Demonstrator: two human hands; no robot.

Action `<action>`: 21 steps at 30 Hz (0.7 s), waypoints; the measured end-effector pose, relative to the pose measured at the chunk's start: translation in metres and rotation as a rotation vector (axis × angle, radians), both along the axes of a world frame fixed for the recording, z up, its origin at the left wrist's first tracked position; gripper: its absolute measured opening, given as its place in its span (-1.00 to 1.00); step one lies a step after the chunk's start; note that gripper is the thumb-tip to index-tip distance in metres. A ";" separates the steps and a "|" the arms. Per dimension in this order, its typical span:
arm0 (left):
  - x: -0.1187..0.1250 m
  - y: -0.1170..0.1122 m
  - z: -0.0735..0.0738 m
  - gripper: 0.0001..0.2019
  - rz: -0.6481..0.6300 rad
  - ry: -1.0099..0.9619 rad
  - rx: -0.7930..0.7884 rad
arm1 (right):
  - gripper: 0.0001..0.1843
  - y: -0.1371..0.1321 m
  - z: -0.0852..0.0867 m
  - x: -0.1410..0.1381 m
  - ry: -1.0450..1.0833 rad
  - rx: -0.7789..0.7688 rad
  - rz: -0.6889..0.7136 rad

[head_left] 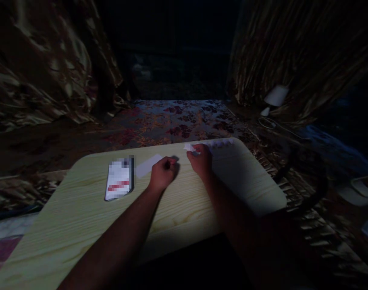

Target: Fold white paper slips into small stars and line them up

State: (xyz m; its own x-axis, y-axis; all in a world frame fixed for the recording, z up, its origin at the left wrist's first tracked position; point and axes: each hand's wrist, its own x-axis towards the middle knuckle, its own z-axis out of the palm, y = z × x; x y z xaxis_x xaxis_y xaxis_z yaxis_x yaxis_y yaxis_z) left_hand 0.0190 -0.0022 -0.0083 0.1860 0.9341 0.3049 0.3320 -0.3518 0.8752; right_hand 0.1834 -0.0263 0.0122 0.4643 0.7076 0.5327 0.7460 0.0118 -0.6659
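Head view, dim light, brightest over the table. Right hand (201, 159) is reaching over the far part of a pale wood-grain table (184, 215), fingers bending in and closing on a small crumpled white piece (189, 148); the piece is poking out to the left of the fingertips, near the table's far edge. Left hand (163, 174) is hovering or resting nearer the body, cannot tell which; its fingers are curling inward, thumb and forefinger drawing near each other. Whether anything is sitting in that narrow grip, cannot tell. The two hands are keeping apart, bare wood showing between them.

Just beyond the left hand, a flat white strip (147, 166) is lying at a slant, its right end passing behind the hand. Left of the strip, a phone-like slab (119, 179) with a red band is lying on the wood, its surface blurring into blocks. Right of the right hand, a row of small white pieces (222, 143) is running along the far edge.

Past the table, a flowered carpet (180, 117) is spreading; a white lamp (276, 96) is standing tilted in the view by the right-hand curtain (262, 52).
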 end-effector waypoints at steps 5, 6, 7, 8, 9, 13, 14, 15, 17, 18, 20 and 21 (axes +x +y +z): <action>0.002 0.001 0.002 -0.82 0.013 0.109 0.006 | -0.74 -0.001 0.015 0.030 0.100 -0.095 -0.122; 0.003 0.001 0.003 -0.82 0.014 0.115 -0.005 | -0.74 -0.004 0.017 0.040 0.096 -0.110 -0.146; 0.004 0.001 0.003 -0.81 0.028 0.120 -0.012 | -0.73 -0.007 0.018 0.050 0.082 -0.125 -0.175; 0.004 0.000 0.003 -0.82 0.033 0.118 -0.011 | -0.73 -0.011 0.018 0.060 0.065 -0.142 -0.206; 0.005 -0.001 0.003 -0.83 0.030 0.108 -0.004 | -0.73 -0.015 0.018 0.071 0.043 -0.167 -0.224; 0.007 -0.003 0.004 -0.86 0.031 0.060 -0.006 | -0.71 -0.032 0.008 0.107 -0.034 -0.241 -0.301; 0.007 -0.004 0.005 -0.86 0.027 0.072 -0.002 | -0.71 -0.034 0.005 0.113 -0.045 -0.275 -0.299; 0.008 -0.004 0.005 -0.86 0.028 0.079 0.000 | -0.70 -0.037 0.003 0.118 -0.053 -0.302 -0.299; 0.009 -0.006 0.007 -0.86 0.029 0.086 -0.003 | -0.69 -0.039 -0.002 0.124 -0.073 -0.357 -0.290; 0.009 -0.007 0.008 -0.86 0.033 0.083 -0.008 | -0.69 -0.039 -0.004 0.126 -0.082 -0.377 -0.283; 0.010 -0.008 0.011 -0.87 0.045 0.075 -0.017 | -0.68 -0.039 -0.006 0.128 -0.099 -0.397 -0.269; 0.011 -0.009 0.012 -0.87 0.052 0.072 -0.023 | -0.67 -0.038 -0.007 0.128 -0.105 -0.398 -0.265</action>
State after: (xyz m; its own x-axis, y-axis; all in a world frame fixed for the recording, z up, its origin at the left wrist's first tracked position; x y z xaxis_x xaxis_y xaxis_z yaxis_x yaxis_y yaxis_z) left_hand 0.0301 -0.0112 0.0033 0.1575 0.9495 0.2713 0.4114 -0.3128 0.8561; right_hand 0.3111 -0.0641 0.0048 0.6143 0.7304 0.2987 0.7524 -0.4280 -0.5007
